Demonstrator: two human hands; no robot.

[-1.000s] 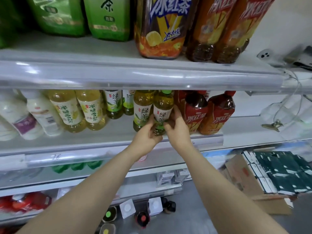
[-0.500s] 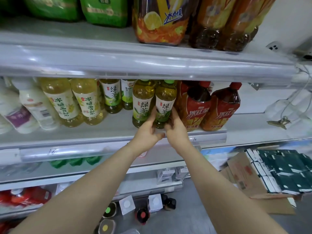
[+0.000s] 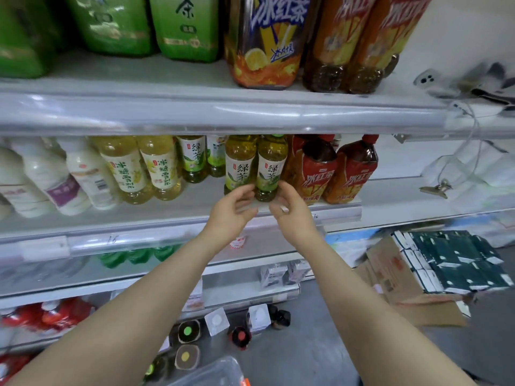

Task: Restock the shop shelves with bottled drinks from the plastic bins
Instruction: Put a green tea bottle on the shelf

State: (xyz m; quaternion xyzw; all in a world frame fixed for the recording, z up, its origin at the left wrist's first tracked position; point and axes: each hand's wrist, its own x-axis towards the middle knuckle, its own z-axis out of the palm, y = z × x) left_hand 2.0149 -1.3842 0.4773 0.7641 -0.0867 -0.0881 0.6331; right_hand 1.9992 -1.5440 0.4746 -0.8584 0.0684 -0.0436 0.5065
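Two green tea bottles stand side by side at the front of the middle shelf (image 3: 172, 218); the right-hand one (image 3: 271, 168) has a green cap. My left hand (image 3: 232, 211) and my right hand (image 3: 291, 210) hover just in front of that bottle's base, fingers loosely spread, holding nothing. The left fingertips lie close to the neighbouring green tea bottle (image 3: 240, 165). A corner of a clear plastic bin (image 3: 211, 371) shows at the bottom edge.
Red iced tea bottles (image 3: 317, 174) stand right of the green tea, pear drink bottles (image 3: 139, 168) and white milk bottles (image 3: 69, 176) to the left. Big bottles fill the top shelf. A cardboard box of dark cartons (image 3: 446, 263) sits on the floor at right; small bottles (image 3: 239, 335) stand below.
Both hands gripped the right green tea bottle on the shelf before; now they have let go and drawn back a little, fingers spread.
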